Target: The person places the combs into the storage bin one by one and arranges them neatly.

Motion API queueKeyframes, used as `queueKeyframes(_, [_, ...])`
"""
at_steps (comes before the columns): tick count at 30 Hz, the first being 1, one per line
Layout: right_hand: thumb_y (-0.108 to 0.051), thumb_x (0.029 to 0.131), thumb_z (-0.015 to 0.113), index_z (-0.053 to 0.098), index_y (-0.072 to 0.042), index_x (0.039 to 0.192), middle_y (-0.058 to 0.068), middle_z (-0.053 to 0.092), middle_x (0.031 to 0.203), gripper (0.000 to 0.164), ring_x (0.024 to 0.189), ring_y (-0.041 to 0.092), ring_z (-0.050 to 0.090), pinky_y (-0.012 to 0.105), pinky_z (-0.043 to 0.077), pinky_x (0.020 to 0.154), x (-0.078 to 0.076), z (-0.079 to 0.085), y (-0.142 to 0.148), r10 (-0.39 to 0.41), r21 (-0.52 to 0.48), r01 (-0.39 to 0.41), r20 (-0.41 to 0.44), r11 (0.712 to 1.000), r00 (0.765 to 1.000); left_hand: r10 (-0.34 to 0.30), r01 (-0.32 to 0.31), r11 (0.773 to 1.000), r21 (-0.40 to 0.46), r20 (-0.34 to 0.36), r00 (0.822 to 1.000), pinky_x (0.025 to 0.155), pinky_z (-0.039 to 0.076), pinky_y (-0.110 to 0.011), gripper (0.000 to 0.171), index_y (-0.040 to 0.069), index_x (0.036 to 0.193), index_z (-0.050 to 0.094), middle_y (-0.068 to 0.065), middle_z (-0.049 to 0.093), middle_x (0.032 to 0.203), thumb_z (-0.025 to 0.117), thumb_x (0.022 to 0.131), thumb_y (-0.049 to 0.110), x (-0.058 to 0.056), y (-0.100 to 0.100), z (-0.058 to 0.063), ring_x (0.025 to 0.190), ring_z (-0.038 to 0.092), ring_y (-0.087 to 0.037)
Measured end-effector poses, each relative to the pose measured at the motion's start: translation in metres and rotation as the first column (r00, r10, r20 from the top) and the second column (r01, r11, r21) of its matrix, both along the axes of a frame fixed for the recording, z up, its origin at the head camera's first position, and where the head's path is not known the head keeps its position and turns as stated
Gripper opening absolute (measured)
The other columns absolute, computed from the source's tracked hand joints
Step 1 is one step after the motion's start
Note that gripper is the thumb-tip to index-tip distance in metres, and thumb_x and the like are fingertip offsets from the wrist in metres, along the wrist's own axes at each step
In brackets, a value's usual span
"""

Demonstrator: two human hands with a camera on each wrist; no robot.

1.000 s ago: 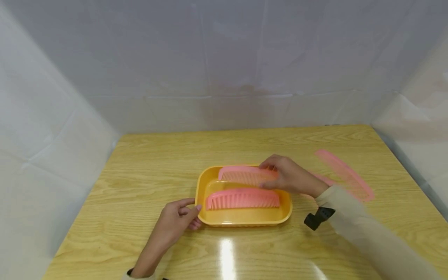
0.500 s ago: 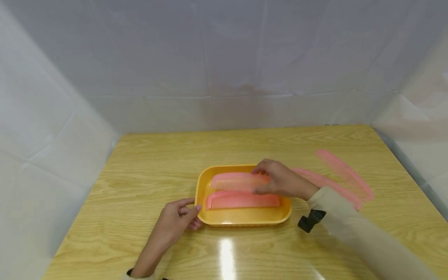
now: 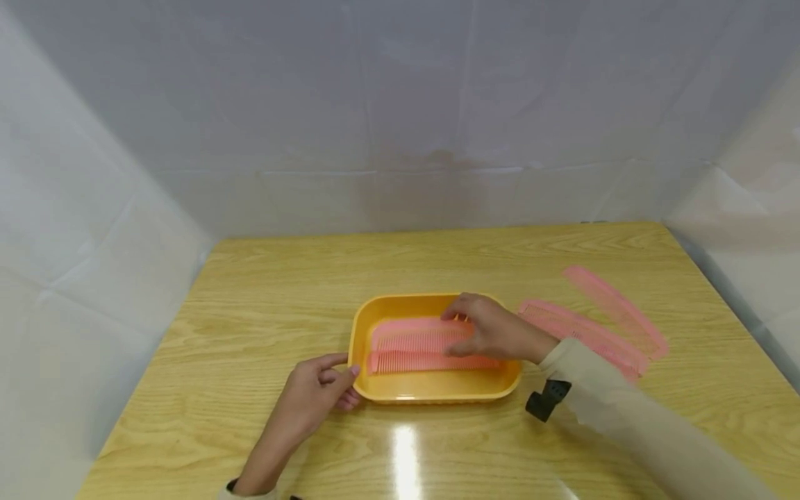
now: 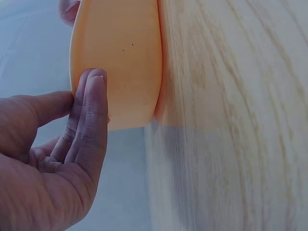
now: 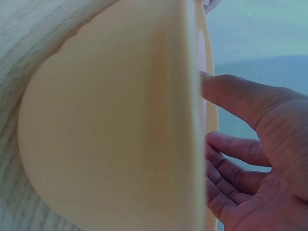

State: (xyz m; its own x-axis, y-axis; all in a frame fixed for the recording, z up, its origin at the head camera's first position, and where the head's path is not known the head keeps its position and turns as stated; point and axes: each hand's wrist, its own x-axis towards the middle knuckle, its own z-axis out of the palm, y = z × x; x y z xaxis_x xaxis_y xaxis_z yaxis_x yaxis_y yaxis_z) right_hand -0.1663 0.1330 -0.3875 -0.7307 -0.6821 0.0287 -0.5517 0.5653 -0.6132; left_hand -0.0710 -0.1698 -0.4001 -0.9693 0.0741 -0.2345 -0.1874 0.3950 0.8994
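Observation:
A yellow plastic tray (image 3: 431,397) stands on the table, with two pink combs inside. My left hand (image 3: 314,392) pinches its near left corner, thumb at the rim and fingers against the outer wall (image 4: 127,53). My right hand (image 3: 494,330) reaches over the tray's right side. Between its thumb and fingers it holds the upper comb (image 3: 403,330), which overlaps the lower comb (image 3: 406,362), teeth toward me. In the right wrist view, the tray's end wall (image 5: 106,120) hides the combs and the tips of the right hand's fingers.
Right of the tray, two more pink combs lie slanted on the wooden table (image 3: 250,333): a nearer comb (image 3: 581,330), partly behind the right forearm, and a farther comb (image 3: 619,305). White sheeting (image 3: 387,201) surrounds the table at the back and sides.
The right hand has moved the upper comb toward me and slightly left, from the tray's far side down over the other comb. The left hand and tray have stayed put.

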Motion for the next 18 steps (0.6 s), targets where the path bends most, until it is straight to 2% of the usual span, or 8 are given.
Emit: queueKeyframes(18, [-0.028, 0.084, 0.085, 0.068, 0.001, 0.119, 0.01, 0.065, 0.114, 0.048, 0.102, 0.023, 0.061, 0.039, 0.056, 0.088, 0.005, -0.013, -0.007, 0.004, 0.038, -0.003, -0.029, 0.999, 1.0, -0.002, 0.002, 1.0, 0.014, 0.002, 1.0, 0.062, 0.065, -0.032, 0.04, -0.011, 0.133, 0.057, -0.009, 0.072, 0.076, 0.065, 0.1, 0.01, 0.0, -0.001, 0.0, 0.068, 0.072, -0.026])
